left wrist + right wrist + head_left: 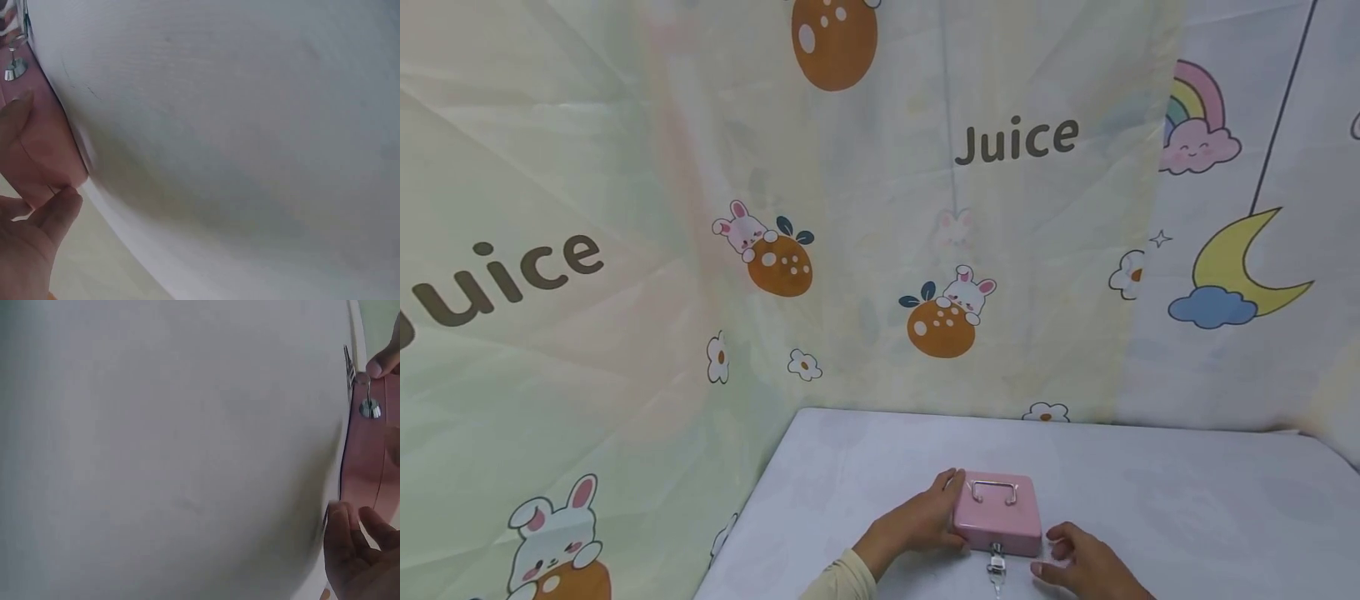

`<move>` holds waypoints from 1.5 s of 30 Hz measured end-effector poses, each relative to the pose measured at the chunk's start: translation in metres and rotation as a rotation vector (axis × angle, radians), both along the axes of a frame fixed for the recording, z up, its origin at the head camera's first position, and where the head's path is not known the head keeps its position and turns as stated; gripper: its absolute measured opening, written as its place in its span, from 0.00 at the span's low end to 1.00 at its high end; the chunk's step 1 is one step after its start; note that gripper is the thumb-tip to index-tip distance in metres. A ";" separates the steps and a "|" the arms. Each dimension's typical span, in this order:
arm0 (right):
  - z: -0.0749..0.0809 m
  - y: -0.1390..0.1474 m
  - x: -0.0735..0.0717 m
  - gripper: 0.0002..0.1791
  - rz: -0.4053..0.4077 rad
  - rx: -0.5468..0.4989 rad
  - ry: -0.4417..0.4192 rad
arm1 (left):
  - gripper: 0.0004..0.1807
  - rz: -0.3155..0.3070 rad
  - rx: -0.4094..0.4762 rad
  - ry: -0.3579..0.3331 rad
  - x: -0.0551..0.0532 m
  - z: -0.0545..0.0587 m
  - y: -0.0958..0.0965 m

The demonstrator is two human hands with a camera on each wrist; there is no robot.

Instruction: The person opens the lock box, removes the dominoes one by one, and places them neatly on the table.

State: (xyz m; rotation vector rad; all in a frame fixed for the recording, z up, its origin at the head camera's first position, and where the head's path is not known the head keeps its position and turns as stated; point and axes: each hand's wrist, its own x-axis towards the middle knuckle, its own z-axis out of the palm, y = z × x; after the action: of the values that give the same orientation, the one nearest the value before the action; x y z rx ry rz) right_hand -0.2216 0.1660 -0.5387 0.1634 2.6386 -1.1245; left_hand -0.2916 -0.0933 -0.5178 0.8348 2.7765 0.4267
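Note:
A pink metal cash box (997,510) with a silver wire handle (995,485) on its lid sits closed on the table. From its front lock (370,409) a key on a ring with more metal pieces (996,567) hangs down toward the tabletop. My left hand (925,518) holds the box by its left side, thumb at the front and fingers farther back. Just off the box's right front corner is my right hand (1086,562), fingers loosely bent and nothing in them. In the left wrist view, left fingertips (59,209) meet the box's corner.
A white-covered table (1187,508) stretches around the box, with its left edge running toward the back corner. Printed curtains (865,250) with rabbits, oranges and lettering hang behind and to the left of it.

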 end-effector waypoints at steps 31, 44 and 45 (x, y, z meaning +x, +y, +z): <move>-0.002 0.014 -0.038 0.70 0.320 0.016 0.377 | 0.56 -0.119 0.065 -0.072 -0.012 0.001 -0.019; -0.002 0.014 -0.037 0.69 0.312 0.014 0.327 | 0.55 -0.113 0.073 -0.084 -0.012 -0.005 -0.021; -0.002 0.014 -0.037 0.69 0.314 0.014 0.329 | 0.55 -0.115 0.070 -0.080 -0.012 -0.005 -0.021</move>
State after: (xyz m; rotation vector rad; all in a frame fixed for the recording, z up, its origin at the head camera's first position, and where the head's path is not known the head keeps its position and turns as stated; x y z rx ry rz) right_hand -0.2585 0.1801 -0.5405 -0.4557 2.8159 -1.1013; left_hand -0.3038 -0.1148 -0.5232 0.9662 2.6380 0.5265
